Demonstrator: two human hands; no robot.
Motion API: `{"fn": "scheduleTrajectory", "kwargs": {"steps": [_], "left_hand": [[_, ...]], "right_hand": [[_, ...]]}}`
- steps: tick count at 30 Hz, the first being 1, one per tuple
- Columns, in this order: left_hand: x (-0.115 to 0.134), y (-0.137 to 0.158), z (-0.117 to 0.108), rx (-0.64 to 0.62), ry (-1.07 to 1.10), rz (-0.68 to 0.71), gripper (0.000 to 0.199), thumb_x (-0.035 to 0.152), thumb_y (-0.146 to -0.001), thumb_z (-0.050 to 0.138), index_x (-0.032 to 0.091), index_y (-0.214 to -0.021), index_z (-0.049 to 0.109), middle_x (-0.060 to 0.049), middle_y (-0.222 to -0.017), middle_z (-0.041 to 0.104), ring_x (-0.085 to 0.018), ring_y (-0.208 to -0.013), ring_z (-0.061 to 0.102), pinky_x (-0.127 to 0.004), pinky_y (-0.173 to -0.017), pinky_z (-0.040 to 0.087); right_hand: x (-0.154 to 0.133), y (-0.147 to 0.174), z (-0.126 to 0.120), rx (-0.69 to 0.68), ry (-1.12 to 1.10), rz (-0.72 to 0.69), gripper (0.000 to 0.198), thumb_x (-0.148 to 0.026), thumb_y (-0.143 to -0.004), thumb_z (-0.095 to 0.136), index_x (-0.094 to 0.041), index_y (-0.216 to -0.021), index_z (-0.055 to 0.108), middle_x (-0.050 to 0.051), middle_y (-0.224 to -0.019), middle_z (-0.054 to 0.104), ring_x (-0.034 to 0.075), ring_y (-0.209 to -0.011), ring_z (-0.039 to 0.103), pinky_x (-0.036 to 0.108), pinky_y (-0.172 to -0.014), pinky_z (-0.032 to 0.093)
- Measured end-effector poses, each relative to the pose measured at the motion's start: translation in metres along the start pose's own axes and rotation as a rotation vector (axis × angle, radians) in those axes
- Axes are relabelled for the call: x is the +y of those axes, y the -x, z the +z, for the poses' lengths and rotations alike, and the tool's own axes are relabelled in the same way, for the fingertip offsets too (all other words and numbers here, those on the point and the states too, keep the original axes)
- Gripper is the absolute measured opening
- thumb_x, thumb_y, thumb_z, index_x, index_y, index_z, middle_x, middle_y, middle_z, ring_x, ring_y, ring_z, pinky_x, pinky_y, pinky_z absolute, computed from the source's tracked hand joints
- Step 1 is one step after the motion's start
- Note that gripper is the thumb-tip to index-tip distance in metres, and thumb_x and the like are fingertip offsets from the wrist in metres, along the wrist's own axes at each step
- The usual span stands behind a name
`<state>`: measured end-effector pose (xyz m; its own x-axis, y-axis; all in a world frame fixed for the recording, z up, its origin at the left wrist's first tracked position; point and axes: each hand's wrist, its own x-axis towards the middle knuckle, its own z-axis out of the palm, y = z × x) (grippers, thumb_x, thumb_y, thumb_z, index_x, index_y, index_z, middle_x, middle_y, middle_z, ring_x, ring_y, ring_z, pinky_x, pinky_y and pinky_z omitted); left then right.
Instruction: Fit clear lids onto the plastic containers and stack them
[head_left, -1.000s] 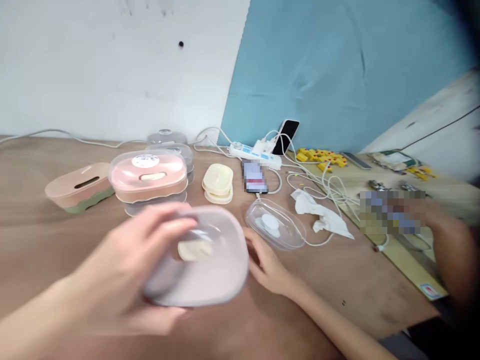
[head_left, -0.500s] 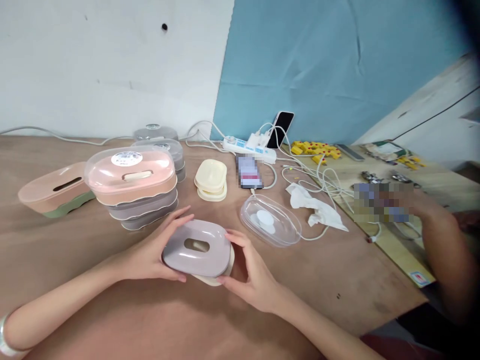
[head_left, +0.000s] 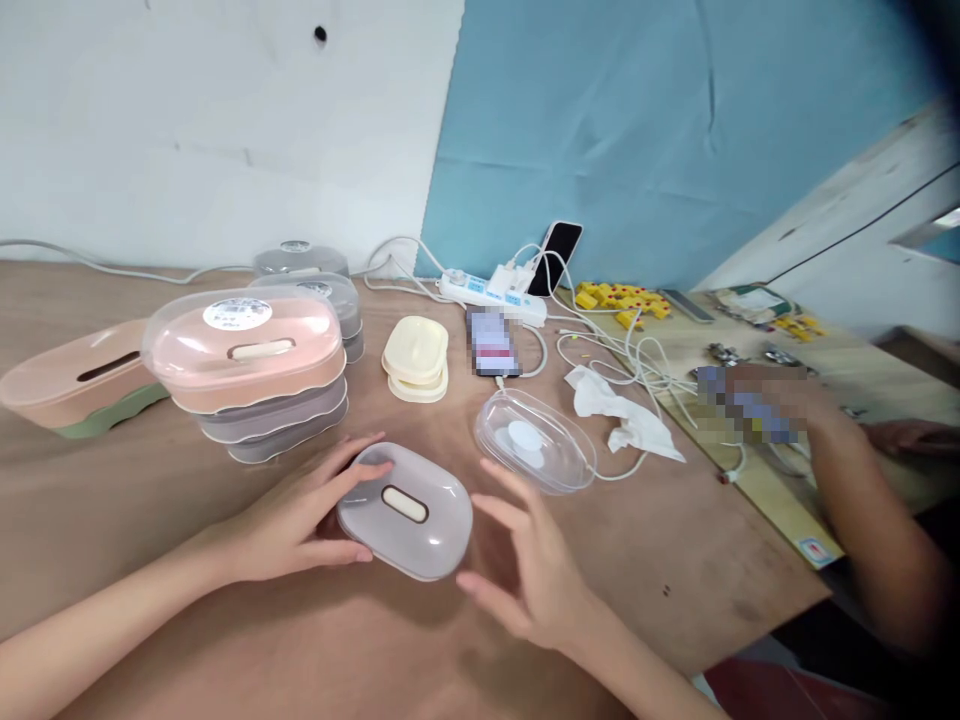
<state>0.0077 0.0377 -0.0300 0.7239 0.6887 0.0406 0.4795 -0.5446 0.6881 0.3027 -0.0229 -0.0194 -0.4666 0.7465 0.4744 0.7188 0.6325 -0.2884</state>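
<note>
A glossy grey oval plastic box cover (head_left: 442, 510) with a slot lies in front of me, and something cream-coloured shows through the slot. My left hand (head_left: 307, 520) grips its left end, fingers over the top and thumb low along the near side. Beside the right end is my right hand (head_left: 525, 560), open with fingers and thumb spread; its fingertips are close to the rim. Beyond the hands stands a small stack of cream plastic pieces (head_left: 416, 347). A clear oval lid (head_left: 559, 440) with a white round sticker lies behind my right hand.
At left is a stack of oval covers, a pink one (head_left: 187, 370) under a clear lid above grey ones. Another pink cover (head_left: 60, 370) sits on green. Behind are a power strip (head_left: 495, 297), phones, cables, and crumpled tissue (head_left: 619, 410). Another person's arm (head_left: 855, 460) reaches in at right.
The cream piece that stuck out under the grey cover is now within its outline, and cream fills the slot. My right hand has let go and spread beside it. The view has shifted slightly.
</note>
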Motion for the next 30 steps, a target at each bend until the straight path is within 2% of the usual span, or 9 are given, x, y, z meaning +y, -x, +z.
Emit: {"fn": "scheduleTrajectory", "kwargs": {"steps": [3,6,10,15,20,22,24,26,30], "left_hand": [[0.001,0.001,0.001,0.018,-0.009,-0.003,0.065,0.043,-0.088,0.065,0.036,-0.144,0.034,-0.007,-0.158,0.021,-0.032,-0.138,0.036,-0.044,-0.111,0.035],[0.003,-0.001,0.0,0.041,0.021,-0.033,0.064,0.043,-0.083,0.07,0.035,-0.139,0.041,-0.007,-0.152,0.031,-0.031,-0.132,0.043,-0.042,-0.107,0.039],[0.005,-0.004,-0.001,0.098,0.047,-0.074,0.063,0.044,-0.072,0.078,0.032,-0.128,0.05,-0.006,-0.136,0.043,-0.032,-0.122,0.048,-0.044,-0.102,0.042],[0.003,-0.003,0.001,0.137,0.062,-0.079,0.067,0.045,-0.07,0.079,0.031,-0.127,0.046,-0.007,-0.132,0.043,-0.032,-0.12,0.048,-0.047,-0.101,0.042],[-0.001,-0.001,0.003,0.169,0.085,-0.048,0.087,0.048,-0.073,0.077,0.031,-0.142,0.027,-0.01,-0.14,0.042,-0.035,-0.125,0.047,-0.048,-0.103,0.041],[-0.002,-0.001,0.004,0.175,0.093,-0.057,0.093,0.05,-0.074,0.076,0.032,-0.145,0.02,-0.011,-0.145,0.038,-0.036,-0.128,0.045,-0.049,-0.104,0.04],[-0.003,-0.001,0.004,0.17,0.109,-0.064,0.096,0.051,-0.073,0.076,0.032,-0.147,0.017,-0.012,-0.147,0.035,-0.036,-0.131,0.043,-0.049,-0.106,0.039],[-0.004,-0.001,0.004,0.168,0.124,-0.068,0.098,0.05,-0.073,0.077,0.033,-0.147,0.015,-0.012,-0.147,0.035,-0.036,-0.131,0.042,-0.05,-0.106,0.038],[-0.004,-0.002,0.004,0.164,0.136,-0.05,0.1,0.05,-0.072,0.078,0.036,-0.147,0.014,-0.009,-0.145,0.037,-0.034,-0.13,0.043,-0.05,-0.106,0.038]], "right_hand": [[0.018,-0.007,-0.017,0.147,0.261,0.083,0.038,-0.025,-0.089,0.057,-0.013,-0.124,0.048,0.021,-0.128,0.053,0.033,-0.12,0.053,0.049,-0.096,0.046],[0.036,-0.008,-0.031,0.055,0.411,0.197,0.025,-0.028,-0.093,0.052,-0.014,-0.114,0.055,0.016,-0.105,0.066,0.033,-0.1,0.061,0.048,-0.081,0.051],[0.045,-0.005,-0.04,-0.065,0.317,0.3,0.015,-0.026,-0.097,0.043,-0.021,-0.091,0.056,0.008,-0.085,0.068,0.026,-0.076,0.065,0.038,-0.065,0.051],[0.039,-0.011,-0.041,0.127,0.176,0.48,0.018,-0.04,-0.092,0.051,-0.023,-0.087,0.046,0.006,-0.083,0.062,0.018,-0.059,0.058,0.032,-0.054,0.046],[0.016,-0.032,-0.044,0.322,-0.256,0.587,0.034,-0.042,-0.089,0.06,-0.026,-0.116,0.048,0.005,-0.091,0.06,0.021,-0.083,0.063,0.032,-0.062,0.052],[0.006,-0.042,-0.04,0.223,-0.52,0.593,0.045,-0.042,-0.089,0.06,-0.029,-0.129,0.044,0.004,-0.097,0.06,0.018,-0.075,0.063,0.031,-0.061,0.054],[0.0,-0.051,-0.028,-0.01,-0.668,0.571,0.042,-0.045,-0.09,0.057,-0.03,-0.128,0.048,0.005,-0.104,0.061,0.016,-0.071,0.062,0.033,-0.062,0.055],[-0.003,-0.057,-0.011,-0.176,-0.64,0.534,0.035,-0.045,-0.093,0.051,-0.027,-0.123,0.055,0.008,-0.116,0.058,0.02,-0.087,0.064,0.039,-0.078,0.056],[-0.012,-0.063,0.017,-0.223,-0.51,0.417,0.037,-0.04,-0.1,0.036,-0.025,-0.129,0.053,0.011,-0.133,0.051,0.024,-0.128,0.048,0.047,-0.108,0.04]]}}
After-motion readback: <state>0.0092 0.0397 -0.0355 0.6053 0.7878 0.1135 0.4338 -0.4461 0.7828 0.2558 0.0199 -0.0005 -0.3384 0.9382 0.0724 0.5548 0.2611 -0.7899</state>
